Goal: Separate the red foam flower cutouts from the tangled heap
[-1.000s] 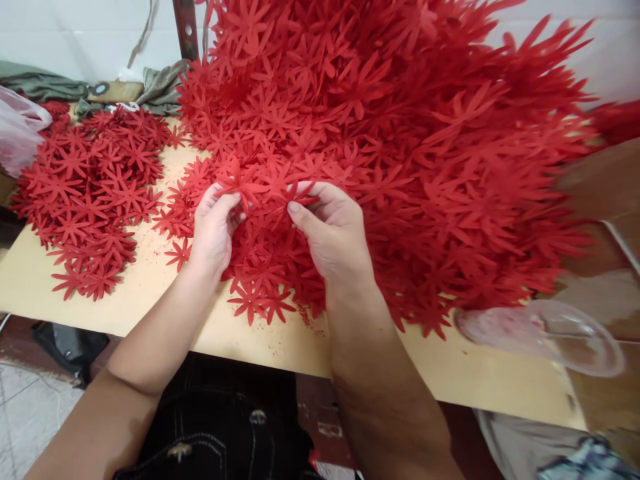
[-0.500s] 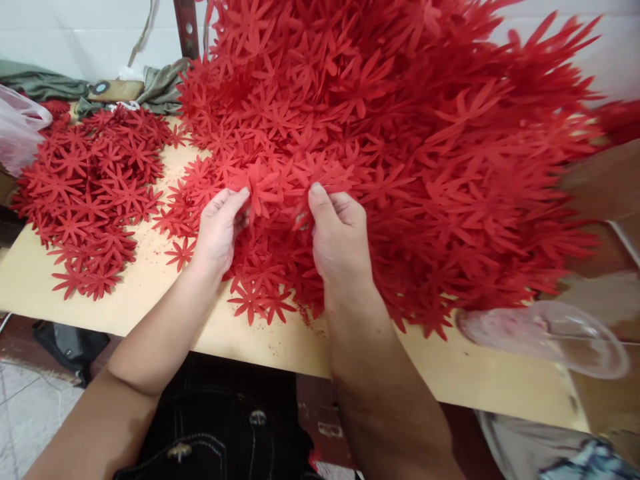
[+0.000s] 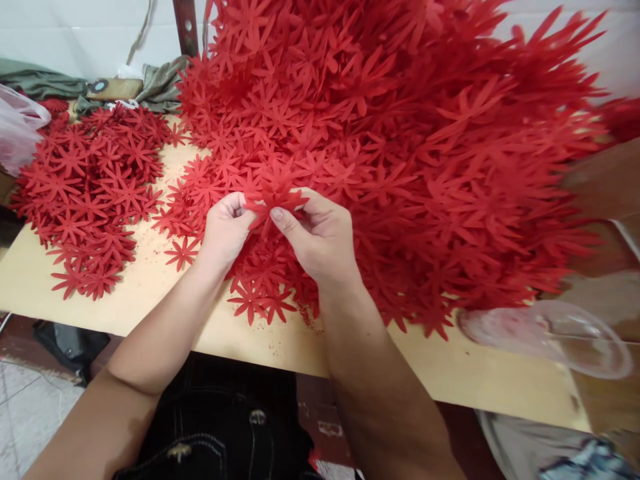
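Between my two hands is a red fabric flower (image 3: 274,197) with long narrow petals; I cannot tell whether it is one layer or several. My left hand (image 3: 229,227) pinches its left edge between thumb and fingers. From the right, my right hand (image 3: 323,233) grips it, thumb on the near side and fingers behind. Just beyond and beneath my hands rises a big heap of like red flowers (image 3: 400,147). Two loose flowers (image 3: 260,303) lie at the heap's near edge, and a single one (image 3: 182,253) rests left of my left wrist.
A smaller pile of red flowers (image 3: 95,187) sits on the left of the pale table (image 3: 280,343). At the right edge lies a clear plastic cup (image 3: 545,337), beside cardboard boxes (image 3: 607,253). A plastic bag (image 3: 23,127) and crumpled green cloth (image 3: 45,79) are at the far left.
My right hand has moved left, close to my left hand, and its thumb now presses on the flower. The left hand has shifted slightly right and nearer to me.
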### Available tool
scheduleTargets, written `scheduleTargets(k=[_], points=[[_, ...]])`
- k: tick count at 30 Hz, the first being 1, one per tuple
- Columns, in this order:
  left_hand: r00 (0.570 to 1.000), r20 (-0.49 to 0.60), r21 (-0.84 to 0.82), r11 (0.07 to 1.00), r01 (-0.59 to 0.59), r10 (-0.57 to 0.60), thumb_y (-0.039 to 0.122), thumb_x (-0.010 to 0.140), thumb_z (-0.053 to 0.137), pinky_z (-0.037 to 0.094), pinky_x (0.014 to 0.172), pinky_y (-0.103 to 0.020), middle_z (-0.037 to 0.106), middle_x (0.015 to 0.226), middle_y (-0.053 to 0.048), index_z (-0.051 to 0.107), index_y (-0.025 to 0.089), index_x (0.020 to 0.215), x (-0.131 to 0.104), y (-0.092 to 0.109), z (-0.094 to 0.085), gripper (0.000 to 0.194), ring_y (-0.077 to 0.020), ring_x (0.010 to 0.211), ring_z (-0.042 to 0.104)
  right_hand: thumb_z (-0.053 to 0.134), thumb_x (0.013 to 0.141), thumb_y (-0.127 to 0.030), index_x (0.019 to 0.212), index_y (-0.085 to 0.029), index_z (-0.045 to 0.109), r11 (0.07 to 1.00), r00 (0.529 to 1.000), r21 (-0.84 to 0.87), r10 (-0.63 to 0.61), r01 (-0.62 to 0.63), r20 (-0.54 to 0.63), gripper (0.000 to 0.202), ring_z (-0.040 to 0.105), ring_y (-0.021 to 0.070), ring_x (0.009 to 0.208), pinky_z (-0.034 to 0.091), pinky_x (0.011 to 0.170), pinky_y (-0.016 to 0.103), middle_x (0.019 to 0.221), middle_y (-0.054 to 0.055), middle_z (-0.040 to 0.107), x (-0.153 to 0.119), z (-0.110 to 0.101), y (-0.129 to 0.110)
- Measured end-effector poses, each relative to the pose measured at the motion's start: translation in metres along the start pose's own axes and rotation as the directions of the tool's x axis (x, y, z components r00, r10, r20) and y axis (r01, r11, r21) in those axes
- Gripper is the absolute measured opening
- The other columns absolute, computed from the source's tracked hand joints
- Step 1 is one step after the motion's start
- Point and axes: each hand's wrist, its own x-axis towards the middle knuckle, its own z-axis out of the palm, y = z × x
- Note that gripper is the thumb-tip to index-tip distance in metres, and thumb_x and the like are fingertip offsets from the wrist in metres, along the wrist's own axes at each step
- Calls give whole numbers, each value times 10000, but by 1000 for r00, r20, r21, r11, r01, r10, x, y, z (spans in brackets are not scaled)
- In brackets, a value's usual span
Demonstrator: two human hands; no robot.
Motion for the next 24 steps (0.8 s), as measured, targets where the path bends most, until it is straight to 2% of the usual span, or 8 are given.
scheduleTargets(k=[5,8,10,12,14,16,20,24], points=[[999,15,96,995,-35,34,439,681,723,322,449,-174,461,462,77,467,159,556,0,2,0,400,-18,412,366,636,793,-322,686,-197,585,983,969,-185,-60,16,-238,173,524,81,599,475,629,255,624,-33,537,3,-8,2],[984,-18,187,967,-171,178,434,729,687,443,605,-197,574,620,42,573,171,687,6,-1,-7,289,-51,563,516,622,803,-334,725,-211,564,983,934,-176,-107,48,-341,156,527,82,615,472,612,252,666,-28,540,8,-19,11],[941,-15,299,900,-317,337,427,748,671,478,812,-252,649,867,-3,635,197,866,10,-4,-13,261,-103,832,606,629,795,-340,772,-224,569,989,933,-139,-95,50,-347,133,552,89,647,489,627,257,713,-22,566,10,-23,17],[872,31,425,783,-455,489,430,762,656,428,975,-316,624,1108,-39,635,225,1016,13,-6,-19,327,-157,1086,563,630,790,-359,796,-230,572,993,950,-113,-54,20,-307,142,564,92,650,499,627,262,732,-20,582,10,-22,19],[803,111,502,664,-554,586,438,781,632,377,1048,-357,580,1211,-50,620,242,1079,11,-5,-21,357,-186,1200,501,616,796,-397,770,-222,565,993,965,-114,-24,-6,-261,183,545,87,610,488,593,255,696,-24,568,9,-17,15],[772,202,512,607,-608,603,444,803,603,376,1055,-371,592,1189,-48,618,249,1094,8,-4,-20,351,-188,1189,511,597,803,-433,714,-207,554,988,975,-151,-18,-16,-222,247,502,78,567,459,559,242,634,-31,529,6,-12,9],[829,281,413,718,-560,484,462,792,607,472,938,-332,654,1048,-39,647,231,1035,2,-4,-10,338,-160,1005,608,580,794,-513,611,-183,519,970,993,-241,-9,-20,-118,382,391,57,514,369,499,221,543,-43,433,3,-7,-4],[917,217,293,874,-388,334,436,754,658,511,792,-269,684,869,-12,660,202,879,1,-7,-4,266,-117,810,636,467,800,-636,553,-190,377,983,998,-174,61,-62,-11,518,300,51,482,290,456,224,516,-51,317,4,-5,-7]])
